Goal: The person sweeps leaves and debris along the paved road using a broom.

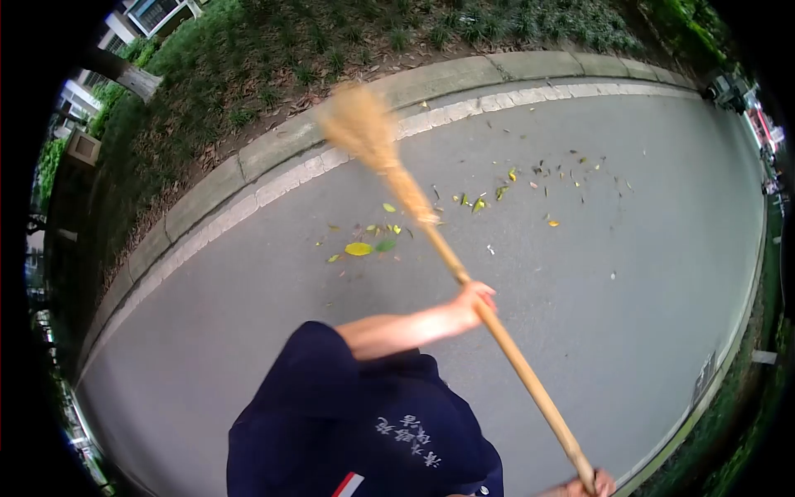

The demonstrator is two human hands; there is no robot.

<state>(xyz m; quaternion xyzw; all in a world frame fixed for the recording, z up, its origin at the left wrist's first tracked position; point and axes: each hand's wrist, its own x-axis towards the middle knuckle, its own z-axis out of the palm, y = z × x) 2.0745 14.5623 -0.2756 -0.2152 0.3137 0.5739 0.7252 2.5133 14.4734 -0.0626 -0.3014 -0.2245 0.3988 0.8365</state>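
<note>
A straw broom [451,261] with a long light-wood handle runs diagonally across the head view. Its bristle end [358,124] is smeared by motion and overlaps the kerb at upper left; whether it touches the ground I cannot tell. My left hand [472,306] wraps round the middle of the handle, the arm stretched across in front of my dark blue shirt. Low at the right edge of the picture, my right hand [598,484] grips the handle's top end, partly cut off. Yellow and green leaves [358,248] lie scattered on the pavement beside the broom.
A stone kerb [203,184] curves along the grey road [629,273]. Beyond it is a planted bed [273,50] with dry leaves and a tree trunk [132,74]. More small leaves [502,192] trail rightward. A drain grate [705,377] sits near the right edge.
</note>
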